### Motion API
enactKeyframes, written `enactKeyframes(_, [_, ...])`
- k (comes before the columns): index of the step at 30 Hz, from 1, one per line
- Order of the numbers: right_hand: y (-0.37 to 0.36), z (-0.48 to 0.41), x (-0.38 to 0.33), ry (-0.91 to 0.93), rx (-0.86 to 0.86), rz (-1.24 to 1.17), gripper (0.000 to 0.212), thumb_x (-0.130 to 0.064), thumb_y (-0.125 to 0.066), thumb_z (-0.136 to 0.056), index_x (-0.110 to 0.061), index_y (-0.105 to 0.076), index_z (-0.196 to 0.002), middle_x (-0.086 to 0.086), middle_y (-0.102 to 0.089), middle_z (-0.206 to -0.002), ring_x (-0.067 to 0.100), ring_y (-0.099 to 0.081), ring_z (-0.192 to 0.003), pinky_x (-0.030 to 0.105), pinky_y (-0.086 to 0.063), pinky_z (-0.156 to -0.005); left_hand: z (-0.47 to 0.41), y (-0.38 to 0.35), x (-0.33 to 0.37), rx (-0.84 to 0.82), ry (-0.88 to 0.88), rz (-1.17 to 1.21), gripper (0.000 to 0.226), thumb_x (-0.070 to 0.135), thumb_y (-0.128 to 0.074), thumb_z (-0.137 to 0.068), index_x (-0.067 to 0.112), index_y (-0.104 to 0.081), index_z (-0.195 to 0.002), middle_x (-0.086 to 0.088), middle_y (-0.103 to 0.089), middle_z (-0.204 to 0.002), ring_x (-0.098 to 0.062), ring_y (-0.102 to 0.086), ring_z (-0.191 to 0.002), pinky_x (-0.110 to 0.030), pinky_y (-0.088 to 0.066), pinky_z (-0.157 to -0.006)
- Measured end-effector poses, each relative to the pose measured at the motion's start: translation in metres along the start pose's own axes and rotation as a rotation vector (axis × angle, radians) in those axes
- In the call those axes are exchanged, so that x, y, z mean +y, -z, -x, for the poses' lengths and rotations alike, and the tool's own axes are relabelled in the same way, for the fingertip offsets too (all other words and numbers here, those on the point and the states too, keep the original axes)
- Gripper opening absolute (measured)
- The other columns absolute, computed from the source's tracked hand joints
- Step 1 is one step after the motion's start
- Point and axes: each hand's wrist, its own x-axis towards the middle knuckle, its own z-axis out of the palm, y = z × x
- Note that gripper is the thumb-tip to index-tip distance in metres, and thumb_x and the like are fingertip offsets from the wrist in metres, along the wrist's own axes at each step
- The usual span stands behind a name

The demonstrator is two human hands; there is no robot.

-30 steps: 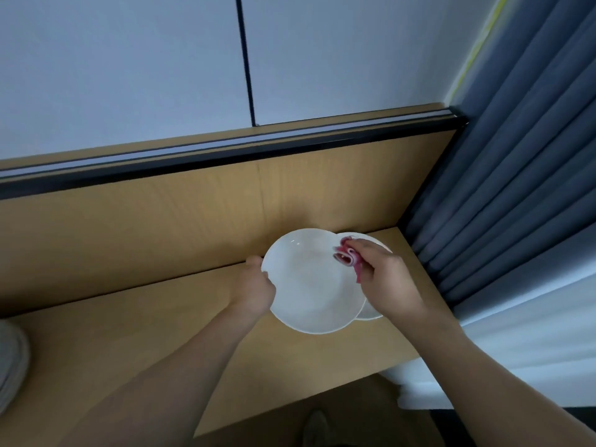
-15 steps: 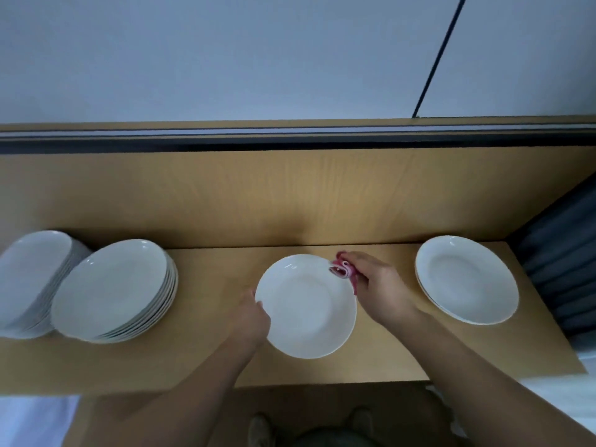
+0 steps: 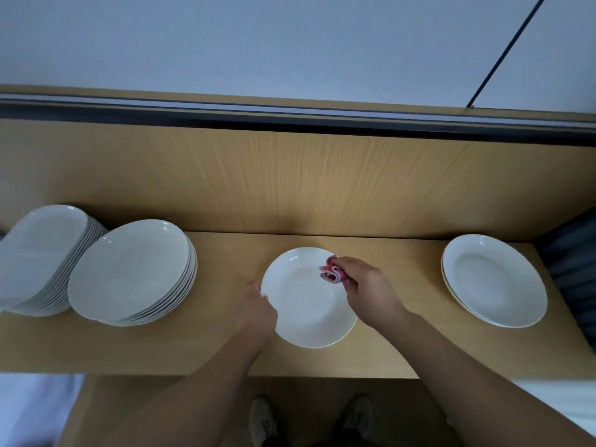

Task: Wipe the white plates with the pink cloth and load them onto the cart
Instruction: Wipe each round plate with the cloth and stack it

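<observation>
While the left hand (image 3: 258, 312) is gripping the plate (image 3: 303, 317) by its left rim, thumb lying over the edge and the other fingers curling out of sight beneath, the right hand (image 3: 371, 291) is pinching the folded pink cloth (image 3: 332, 274) between thumb and curled fingers and pressing it onto the plate's far right part, just inside the rim. The plate is sitting face up between the two hands, over the wooden counter (image 3: 219, 346); whether it is resting on the wood or being held just off it is not clear. Left of the left hand, a stack (image 3: 129, 272) of white plates is standing on the counter, near the held plate but apart from it. Further left a taller stack (image 3: 38, 253) is standing at the frame's edge, partly hidden behind the nearer one. Right of the right hand, well apart from it, a low pile (image 3: 493, 282) of a few white plates is lying flat beside the dark curtain (image 3: 574, 272). Beyond both hands a wooden back panel (image 3: 290, 182) is rising to a pale wall (image 3: 258, 40). Below the forearms, shoes (image 3: 263, 421) are showing on the floor.
</observation>
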Motion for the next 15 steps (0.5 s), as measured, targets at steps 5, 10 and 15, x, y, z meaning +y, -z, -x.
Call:
enactKeyframes(5, [-0.01,-0.008,0.004,0.005,-0.034,0.03,0.04,0.004,-0.045,-0.094,-0.021,-0.065,-0.118,-0.035,-0.055,-0.107,-0.01,-0.052,-0.107,0.005,-0.038,-0.088,-0.004,0.0,-0.003,-0.047,-0.036,0.003,0.03,0.022,-0.045,-0.099,0.014,-0.043,-0.128,0.002,-0.055,-0.102,-0.014,-0.055,-0.087,-0.03,-0.048,-0.074])
enactKeyframes(10, [-0.024,-0.026,0.001,-0.003,-0.137,0.11,0.044,0.001,-0.042,-0.093,-0.023,-0.062,-0.123,-0.023,-0.063,-0.114,0.002,-0.056,-0.11,0.019,-0.044,-0.092,-0.004,0.017,-0.011,-0.151,-0.233,-0.196,0.059,0.038,-0.055,-0.093,0.024,-0.029,-0.144,0.002,-0.05,-0.136,-0.018,-0.054,-0.115,-0.037,-0.049,-0.097])
enactKeyframes(15, [-0.064,-0.057,0.002,-0.113,-0.223,0.145,0.043,-0.004,-0.039,-0.095,-0.025,-0.055,-0.129,-0.021,-0.06,-0.116,0.006,-0.052,-0.115,0.014,-0.039,-0.093,0.004,0.038,-0.018,-0.314,-0.404,-0.362,0.09,0.056,-0.063,-0.081,0.029,-0.013,-0.151,0.007,-0.034,-0.152,-0.017,-0.039,-0.134,-0.036,-0.035,-0.108])
